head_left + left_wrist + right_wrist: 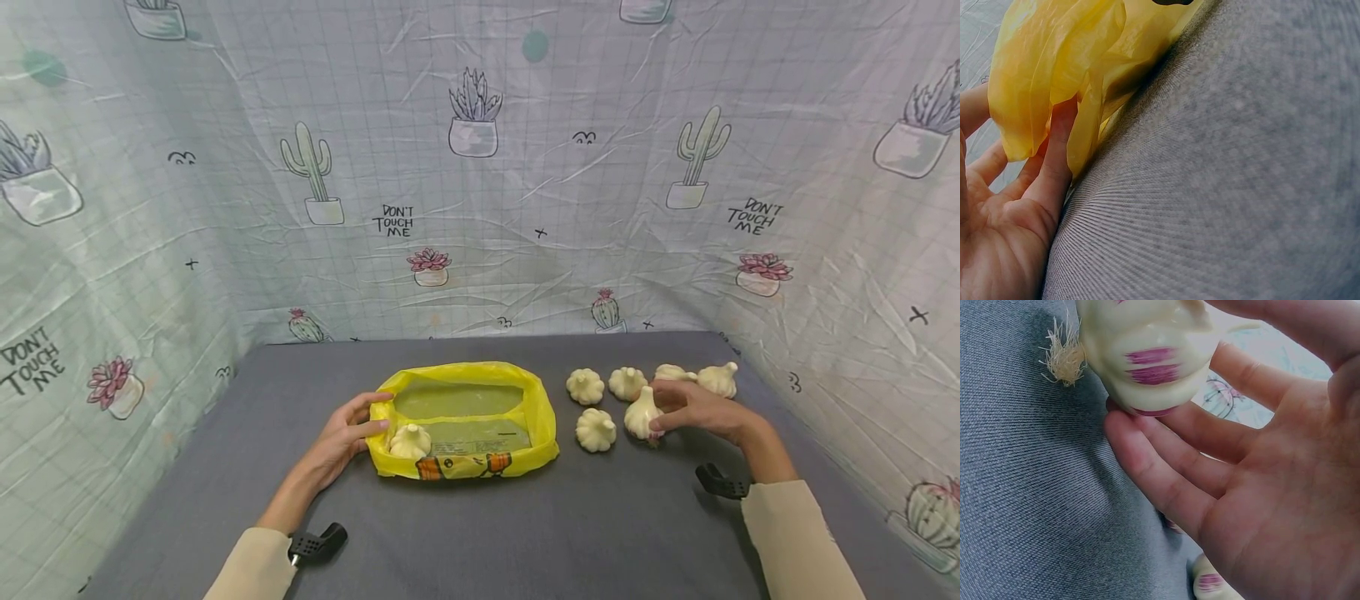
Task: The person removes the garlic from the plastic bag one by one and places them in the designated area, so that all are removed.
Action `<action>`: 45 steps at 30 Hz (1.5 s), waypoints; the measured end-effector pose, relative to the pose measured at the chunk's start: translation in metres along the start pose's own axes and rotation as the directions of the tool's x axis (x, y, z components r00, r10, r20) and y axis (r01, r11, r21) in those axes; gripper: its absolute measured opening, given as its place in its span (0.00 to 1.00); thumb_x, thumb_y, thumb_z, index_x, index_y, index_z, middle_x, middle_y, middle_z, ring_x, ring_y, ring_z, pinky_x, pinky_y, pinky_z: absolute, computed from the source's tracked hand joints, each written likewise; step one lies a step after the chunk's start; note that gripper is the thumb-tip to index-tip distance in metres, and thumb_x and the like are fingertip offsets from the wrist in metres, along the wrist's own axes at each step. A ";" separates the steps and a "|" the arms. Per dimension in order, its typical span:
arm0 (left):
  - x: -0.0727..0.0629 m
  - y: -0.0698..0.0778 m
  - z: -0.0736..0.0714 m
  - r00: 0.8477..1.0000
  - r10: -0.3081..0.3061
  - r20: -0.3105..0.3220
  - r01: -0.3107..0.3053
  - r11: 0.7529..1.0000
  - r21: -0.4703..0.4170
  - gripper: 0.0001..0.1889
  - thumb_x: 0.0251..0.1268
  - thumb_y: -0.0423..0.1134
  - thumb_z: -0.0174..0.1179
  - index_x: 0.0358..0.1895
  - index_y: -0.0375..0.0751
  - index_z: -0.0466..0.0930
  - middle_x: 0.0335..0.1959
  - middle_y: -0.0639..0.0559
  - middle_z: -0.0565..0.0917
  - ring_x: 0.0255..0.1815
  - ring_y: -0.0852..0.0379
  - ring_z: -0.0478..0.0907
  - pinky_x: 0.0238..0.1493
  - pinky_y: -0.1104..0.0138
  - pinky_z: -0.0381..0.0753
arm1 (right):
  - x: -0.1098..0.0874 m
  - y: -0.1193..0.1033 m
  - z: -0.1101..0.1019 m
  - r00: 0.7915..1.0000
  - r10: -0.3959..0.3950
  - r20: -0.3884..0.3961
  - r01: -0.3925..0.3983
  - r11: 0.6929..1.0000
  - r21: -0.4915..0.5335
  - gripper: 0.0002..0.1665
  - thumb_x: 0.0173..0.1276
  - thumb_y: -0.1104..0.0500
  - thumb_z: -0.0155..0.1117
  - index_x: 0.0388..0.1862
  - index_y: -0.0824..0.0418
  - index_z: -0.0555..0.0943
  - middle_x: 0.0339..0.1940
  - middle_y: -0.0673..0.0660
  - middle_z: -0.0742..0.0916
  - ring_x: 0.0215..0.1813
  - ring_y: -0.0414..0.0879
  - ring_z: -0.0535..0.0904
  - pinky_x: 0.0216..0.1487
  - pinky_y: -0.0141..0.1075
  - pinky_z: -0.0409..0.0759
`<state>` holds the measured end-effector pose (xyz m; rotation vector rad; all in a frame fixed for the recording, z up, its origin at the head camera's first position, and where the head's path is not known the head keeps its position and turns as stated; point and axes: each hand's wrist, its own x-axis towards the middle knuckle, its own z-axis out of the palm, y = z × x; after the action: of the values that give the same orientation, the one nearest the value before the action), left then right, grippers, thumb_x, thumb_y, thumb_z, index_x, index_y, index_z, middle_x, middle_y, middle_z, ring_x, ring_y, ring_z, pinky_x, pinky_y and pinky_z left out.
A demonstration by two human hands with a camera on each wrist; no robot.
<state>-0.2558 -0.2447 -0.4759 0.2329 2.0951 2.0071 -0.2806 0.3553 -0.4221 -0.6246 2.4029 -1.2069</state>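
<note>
A yellow plastic bag (pixel 543 417), its mouth spread wide, lies in the middle of the table with one garlic bulb (pixel 410 442) inside at its near left corner. My left hand (pixel 352 433) holds the bag's left edge; in the left wrist view some fingertips are hidden by the yellow plastic (pixel 1054 69). To the right of the bag, my right hand (pixel 701 408) grips another garlic bulb (pixel 642 414) between thumb and fingers. Seen from the right wrist, this bulb (pixel 1154 362) has purple streaks and a tuft of pale roots, and hangs slightly off the cloth.
Several more garlic bulbs (pixel 585 387) stand right of the bag, some behind my right hand. One bulb (pixel 596 430) sits between the bag and that hand. Dark grey cloth (pixel 525 533) covers the table. A printed curtain (pixel 480 208) encloses the back and sides.
</note>
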 end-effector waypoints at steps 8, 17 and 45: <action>0.000 0.000 0.000 1.000 0.006 0.000 -0.006 1.000 0.010 0.32 0.74 0.37 0.62 0.77 0.38 0.63 0.77 0.33 0.64 0.59 0.51 0.79 0.51 0.60 0.86 | -0.001 0.000 -0.002 1.000 -0.007 -0.014 0.007 1.000 -0.028 0.25 0.69 0.58 0.70 0.58 0.67 0.73 0.56 0.63 0.81 0.65 0.59 0.77 0.54 0.47 0.77; -0.001 0.001 0.001 1.000 0.000 0.002 0.000 1.000 -0.003 0.32 0.74 0.37 0.62 0.77 0.38 0.63 0.77 0.32 0.64 0.58 0.52 0.80 0.51 0.60 0.87 | -0.003 -0.001 -0.001 0.999 -0.035 0.014 0.035 0.999 -0.006 0.21 0.71 0.60 0.68 0.54 0.71 0.73 0.51 0.67 0.83 0.58 0.57 0.82 0.50 0.43 0.78; -0.001 0.001 0.001 1.000 0.002 -0.002 -0.002 1.000 -0.001 0.31 0.74 0.37 0.61 0.77 0.39 0.64 0.78 0.33 0.64 0.58 0.52 0.79 0.50 0.60 0.87 | 0.007 0.001 0.005 1.000 -0.016 0.009 0.017 0.997 -0.080 0.27 0.66 0.57 0.75 0.59 0.64 0.77 0.61 0.64 0.83 0.67 0.60 0.76 0.64 0.58 0.75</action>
<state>-0.2546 -0.2443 -0.4753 0.2328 2.0960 2.0096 -0.2835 0.3486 -0.4266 -0.6736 2.4541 -1.1168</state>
